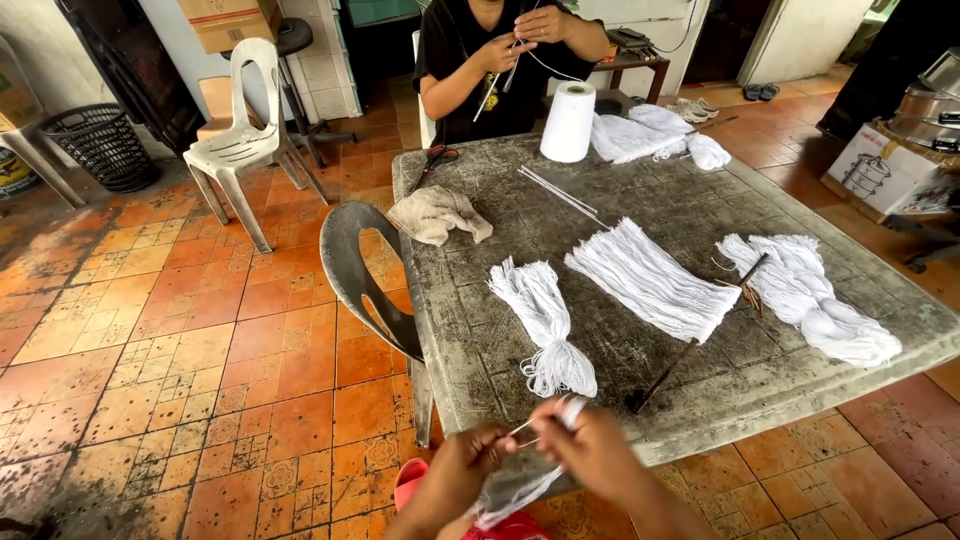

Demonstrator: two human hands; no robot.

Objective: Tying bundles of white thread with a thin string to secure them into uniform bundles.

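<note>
Both hands work below the near edge of the worn grey bench [700, 210]. The left hand [455, 478] pinches a thin metal stick [522, 428]. The right hand [592, 450] grips a soft white thread bundle [515, 492], pulling it tight for winding.

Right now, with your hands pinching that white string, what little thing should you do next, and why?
Probably pull the white strands snug between the two hands. The left hand and right hand each pinch them just off the table edge, and a loose tail hangs below. A finished tied bundle lies just ahead on the table, so a tidy tightening seems the likely small step.
</note>
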